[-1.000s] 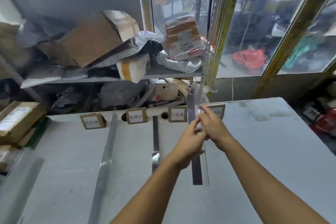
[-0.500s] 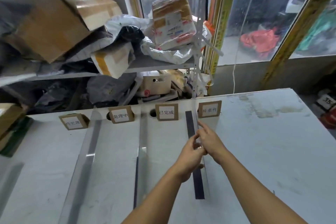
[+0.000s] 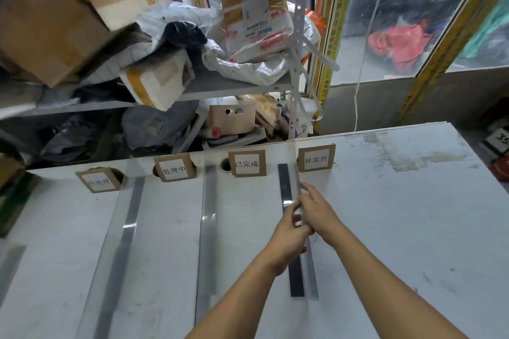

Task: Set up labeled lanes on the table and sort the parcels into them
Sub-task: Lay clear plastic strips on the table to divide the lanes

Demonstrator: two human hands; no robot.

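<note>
Both hands meet over the rightmost divider (image 3: 298, 278), a clear upright strip with a dark band along its foot, standing on the white tabletop (image 3: 399, 228). The left hand (image 3: 286, 237) curls its fingers round the strip's top edge in a closed grip on the divider. The right hand (image 3: 316, 212) lies against the same strip from the other side, forefinger stretched forward along the edge; whether its other fingers pinch the strip or only rest on it cannot be told, since the left hand covers them.

All places below are given from that divider. Just left of its far end stands a cardboard label (image 3: 247, 163) reading 已完成; just right of the far end stands another, 异常件 (image 3: 316, 158). Further left lies a second divider (image 3: 208, 228), then the label 处理中 (image 3: 174, 170), then a third divider (image 3: 124, 234), and furthest left the label 待处理 (image 3: 99, 181). The four labels stand in a row along the tabletop's far edge.

The parcels are well beyond the divider's far end, off the tabletop, piled on a metal shelf (image 3: 234, 88): a large brown box (image 3: 63, 8) to the far left, a taped white parcel (image 3: 159, 82), grey and white mailer bags (image 3: 170, 22), and a plastic-wrapped parcel (image 3: 253, 8) almost straight beyond. More bags and a small box lie under the shelf.
</note>
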